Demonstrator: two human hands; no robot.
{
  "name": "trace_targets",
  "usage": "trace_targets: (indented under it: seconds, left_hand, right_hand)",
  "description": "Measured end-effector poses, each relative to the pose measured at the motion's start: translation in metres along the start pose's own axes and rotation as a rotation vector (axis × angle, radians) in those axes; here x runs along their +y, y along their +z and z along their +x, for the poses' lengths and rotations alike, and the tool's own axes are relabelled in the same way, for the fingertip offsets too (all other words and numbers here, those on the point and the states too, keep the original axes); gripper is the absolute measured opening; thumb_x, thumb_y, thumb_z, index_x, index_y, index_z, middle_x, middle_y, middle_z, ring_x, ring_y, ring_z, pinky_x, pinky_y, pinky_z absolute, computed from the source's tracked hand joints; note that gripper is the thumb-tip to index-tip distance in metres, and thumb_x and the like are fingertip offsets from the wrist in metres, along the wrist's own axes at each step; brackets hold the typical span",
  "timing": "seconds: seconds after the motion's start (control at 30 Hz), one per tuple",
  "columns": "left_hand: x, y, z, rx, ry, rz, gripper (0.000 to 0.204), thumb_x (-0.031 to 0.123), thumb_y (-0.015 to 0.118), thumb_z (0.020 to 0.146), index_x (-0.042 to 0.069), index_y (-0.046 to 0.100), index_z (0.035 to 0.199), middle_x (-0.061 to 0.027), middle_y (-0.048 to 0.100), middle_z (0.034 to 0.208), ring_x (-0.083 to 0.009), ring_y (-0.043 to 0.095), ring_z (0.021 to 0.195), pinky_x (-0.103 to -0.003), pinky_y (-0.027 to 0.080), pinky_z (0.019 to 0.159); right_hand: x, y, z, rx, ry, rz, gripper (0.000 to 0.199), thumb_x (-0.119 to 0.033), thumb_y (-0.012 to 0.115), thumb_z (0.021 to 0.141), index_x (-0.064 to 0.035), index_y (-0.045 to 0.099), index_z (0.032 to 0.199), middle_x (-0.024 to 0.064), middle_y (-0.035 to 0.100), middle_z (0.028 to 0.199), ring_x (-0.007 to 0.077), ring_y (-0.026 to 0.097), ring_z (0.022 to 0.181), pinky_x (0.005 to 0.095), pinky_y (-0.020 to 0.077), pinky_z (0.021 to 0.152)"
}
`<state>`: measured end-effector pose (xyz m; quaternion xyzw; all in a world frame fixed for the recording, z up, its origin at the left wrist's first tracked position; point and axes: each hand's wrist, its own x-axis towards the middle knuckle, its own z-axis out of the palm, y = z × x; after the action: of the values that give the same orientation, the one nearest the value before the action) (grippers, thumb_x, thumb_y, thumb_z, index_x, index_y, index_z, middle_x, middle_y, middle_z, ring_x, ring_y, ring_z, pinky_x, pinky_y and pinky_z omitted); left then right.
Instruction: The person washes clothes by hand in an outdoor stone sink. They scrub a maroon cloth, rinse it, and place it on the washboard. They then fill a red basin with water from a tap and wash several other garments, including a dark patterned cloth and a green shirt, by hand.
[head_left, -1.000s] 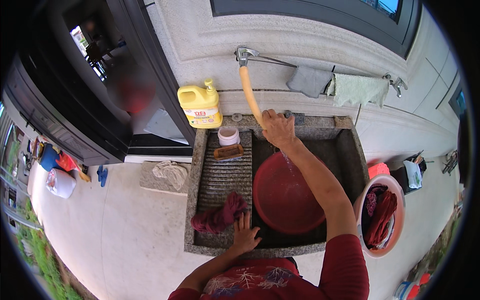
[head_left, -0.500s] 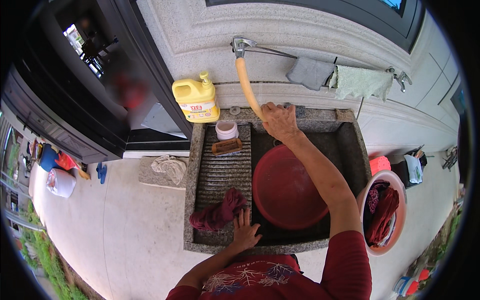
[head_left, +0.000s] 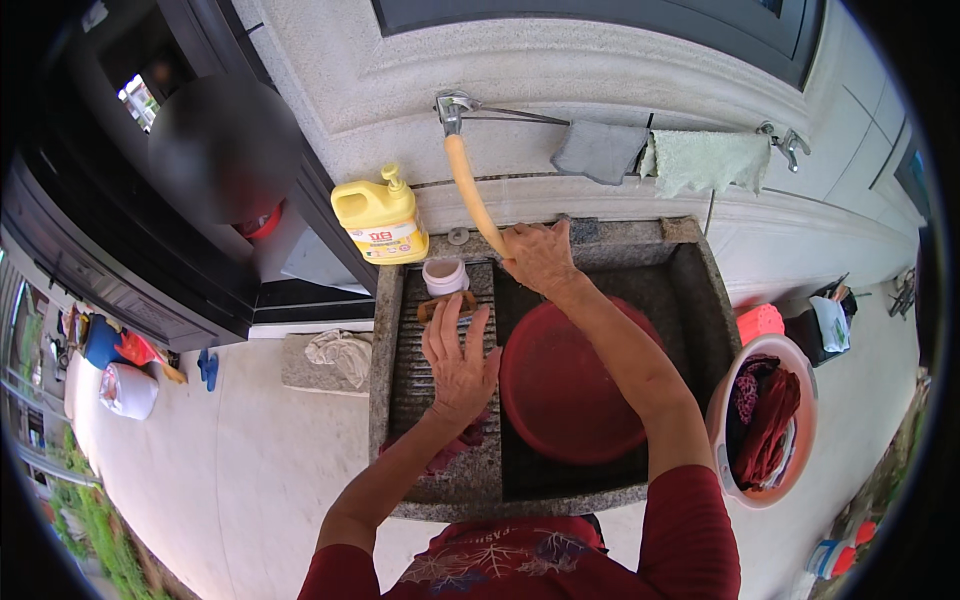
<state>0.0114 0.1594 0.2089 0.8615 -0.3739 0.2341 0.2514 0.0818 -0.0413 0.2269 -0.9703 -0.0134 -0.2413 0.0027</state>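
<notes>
My right hand (head_left: pixel 540 262) is closed around the lower end of a yellow hose (head_left: pixel 470 190) that hangs from the wall tap. Below it a red basin (head_left: pixel 570 390) stands in the stone sink (head_left: pixel 590 498). Over the ribbed washboard side my left hand (head_left: pixel 460 375) has its fingers stretched toward a brown scrub brush (head_left: pixel 436 306); whether they touch it I cannot tell. Beside the brush stands a small pale pink tub (head_left: pixel 445 276). A maroon cloth (head_left: pixel 462 452) lies on the washboard, partly hidden under my left forearm.
On the sink's back left corner stands a yellow pump jug (head_left: pixel 380 220). A pink tub of clothes (head_left: pixel 808 440) is at the right. Grey (head_left: pixel 600 150) and pale green cloths (head_left: pixel 710 162) hang on the wall rail. A person (head_left: pixel 225 150) is in the doorway.
My left hand has moved from the sink's front, by the maroon cloth, up over the washboard to the brush. My right hand keeps its hold on the hose. The view has shifted slightly.
</notes>
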Motion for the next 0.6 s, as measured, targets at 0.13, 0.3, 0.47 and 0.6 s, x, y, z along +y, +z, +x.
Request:
trace_targets:
  seconds: [0.13,0.3,0.47,0.6]
  left_hand:
    - [-0.031,0.003,0.103,0.023,0.391,0.405,0.051,0.009,0.058,0.076,0.007,0.046,0.125,-0.0103,0.037,0.137,-0.0276,0.031,0.129,-0.051,0.02,0.104]
    - [-0.046,0.022,0.152,-0.11,0.696,0.775,0.026,0.012,0.055,0.075,0.006,0.063,0.1,-0.0069,0.058,0.105,-0.0223,0.044,0.119,-0.049,0.016,0.11]
    - [-0.055,0.023,0.159,-0.109,0.811,0.66,0.01,0.016,0.057,0.072,0.009,0.062,0.075,-0.0028,0.051,0.074,-0.02,0.052,0.088,-0.044,0.021,0.11]
    - [-0.056,0.024,0.162,-0.146,0.838,0.634,0.018,0.027,0.062,0.07,0.009,0.061,0.073,-0.0027,0.05,0.073,-0.0199,0.051,0.085,-0.043,0.024,0.108]
  right_hand:
    - [-0.002,0.007,-0.002,0.058,0.012,-0.048,0.017,-0.03,0.066,0.07,-0.0142,0.062,0.076,-0.0016,0.063,0.073,0.018,0.064,0.072,0.0464,0.038,0.066]
    - [-0.004,0.007,-0.002,0.089,0.039,0.027,0.017,-0.029,0.066,0.069,-0.014,0.063,0.074,-0.0026,0.063,0.07,0.0176,0.063,0.068,0.0448,0.0382,0.063]
    - [-0.005,0.005,-0.009,0.008,0.067,0.058,0.02,-0.032,0.07,0.063,-0.0147,0.063,0.071,-0.0027,0.062,0.068,0.0178,0.062,0.067,0.0431,0.0373,0.062]
    - [-0.002,-0.004,-0.015,-0.174,0.102,0.143,0.02,-0.032,0.07,0.066,-0.0156,0.065,0.075,-0.003,0.064,0.074,0.0158,0.063,0.073,0.0473,0.0358,0.07]
